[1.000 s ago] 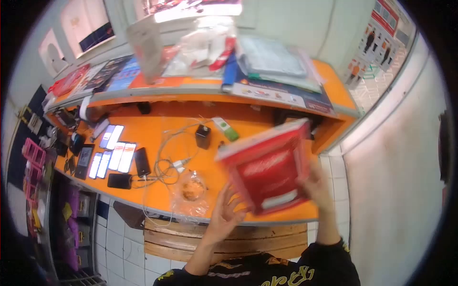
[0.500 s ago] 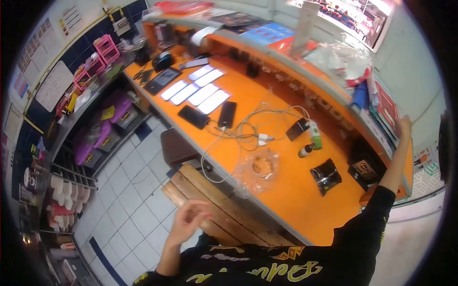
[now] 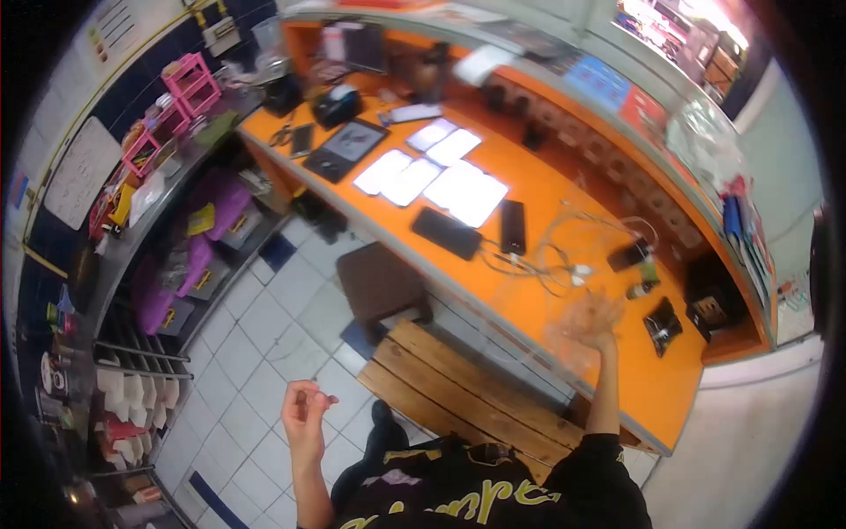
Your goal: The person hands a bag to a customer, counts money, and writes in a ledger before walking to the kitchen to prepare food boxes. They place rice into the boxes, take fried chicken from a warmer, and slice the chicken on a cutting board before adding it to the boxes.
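My left hand (image 3: 304,419) is raised over the tiled floor, its fingers curled together. A small reddish bit shows at the fingertips; I cannot make out whether it is held. Across the orange counter (image 3: 656,406) reaches my right hand (image 3: 597,319), its fingers spread over a clear plastic bag (image 3: 571,353). The bag's contents are mostly covered by that hand. Beyond it lie a white cable (image 3: 538,273) with a plug and a dark phone (image 3: 627,254). A small bottle (image 3: 640,289) and a black crumpled packet (image 3: 661,326) lie to the right.
Several lit white screens (image 3: 467,189) and dark phones (image 3: 447,233) lie farther left on the counter. A wooden bench (image 3: 458,388) and a brown stool (image 3: 379,280) stand along its near side. Shelving with purple bags (image 3: 198,264) lines the left.
My right hand has come down from the folders at the right end of the ledge to the plastic bag. My left hand has moved left and its fingers have closed. The view has shifted.
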`<state>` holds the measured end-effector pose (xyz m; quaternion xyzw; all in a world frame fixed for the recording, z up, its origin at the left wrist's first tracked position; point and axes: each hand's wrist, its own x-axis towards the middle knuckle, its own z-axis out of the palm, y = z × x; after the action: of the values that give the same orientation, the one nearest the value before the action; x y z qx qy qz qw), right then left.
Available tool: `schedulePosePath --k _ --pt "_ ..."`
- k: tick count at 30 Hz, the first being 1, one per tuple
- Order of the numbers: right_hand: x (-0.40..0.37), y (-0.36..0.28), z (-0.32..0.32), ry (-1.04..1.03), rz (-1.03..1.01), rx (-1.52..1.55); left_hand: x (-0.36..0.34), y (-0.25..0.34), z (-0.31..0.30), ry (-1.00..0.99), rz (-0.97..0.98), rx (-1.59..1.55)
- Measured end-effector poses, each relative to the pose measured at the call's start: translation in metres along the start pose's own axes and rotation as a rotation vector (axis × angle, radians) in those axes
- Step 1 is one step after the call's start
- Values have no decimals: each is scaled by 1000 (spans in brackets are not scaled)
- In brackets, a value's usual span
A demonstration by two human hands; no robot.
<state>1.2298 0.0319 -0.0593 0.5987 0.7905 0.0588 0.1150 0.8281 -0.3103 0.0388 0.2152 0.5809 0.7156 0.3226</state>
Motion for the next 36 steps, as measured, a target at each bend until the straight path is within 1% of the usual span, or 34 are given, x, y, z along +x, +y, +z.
schedulePosePath --k 1,2,4,6,7,8,9,10,11,12,13,14,15,16,17,19,20,21,22,23,24,25,27,28,29,31,32,34,36 --pt "13 3 68 311 52 -166 12 10 -23 21 -19 18" --pt "26 4 133 615 149 -302 23 19 -43 40 -13 21" --pt "19 6 30 -248 199 397 45 36 -81 34 0 86" --pt "16 21 85 103 144 208 62 47 -112 40 29 104" --pt "14 6 60 199 175 236 71 50 -122 35 58 111" --pt "2 -15 8 296 203 263 78 52 -129 56 73 101" --pt "-6 -44 -36 309 184 262 83 53 -133 27 57 83" --pt "-15 -79 -80 376 104 376 88 54 -136 -9 36 71" --pt "-25 -117 -121 436 29 491 98 46 -138 -80 58 29" --pt "-31 -161 -172 413 -243 545 107 37 -138 -156 76 -11" --pt "-30 -210 -213 383 -513 594 116 36 -129 -225 19 -9" --pt "-28 -255 -232 338 -620 634 127 36 -119 -294 -38 -8" --pt "-30 -295 -246 292 -727 672 139 35 -113 -410 -153 -89" --pt "-34 -337 -249 262 -760 740 151 32 -109 -525 -266 -171" --pt "-35 -380 -248 233 -791 809 160 31 -107 -529 -265 -172" --pt "-39 -463 -255 303 -879 816 184 29 -109 -503 -496 -373" --pt "-44 -496 -261 300 -868 736 197 14 -119 -433 -508 -493" --pt "-45 -522 -264 296 -853 656 216 9 -131 -446 -506 -485" --pt "-34 -544 -261 308 -843 659 240 8 -147 -448 -416 -542" --pt "-17 -566 -256 218 -916 724 267 9 -158 -449 -327 -600" --pt "0 -585 -254 118 -987 789 288 21 -162 -389 -340 -681" --pt "15 -604 -254 113 -972 799 312 17 -173 -395 -354 -672" --pt "46 -636 -260 137 -1026 680 352 1 -196 -359 -456 -677" --pt "64 -651 -264 107 -1028 719 371 -2 -205 -295 -524 -669" --pt "83 -660 -272 98 -1006 728 391 -6 -213 -302 -546 -661" --pt "124 -674 -293 -102 -1206 735 434 -9 -228 -336 -584 -709" --pt "144 -681 -302 -106 -1192 737 455 3 -232 -329 -607 -658" --pt "178 -690 -318 -303 -1168 1261 489 -11 -257 -367 -621 -686" --pt "213 -684 -332 -146 -1000 1334 515 -13 -268 -412 -617 -728"
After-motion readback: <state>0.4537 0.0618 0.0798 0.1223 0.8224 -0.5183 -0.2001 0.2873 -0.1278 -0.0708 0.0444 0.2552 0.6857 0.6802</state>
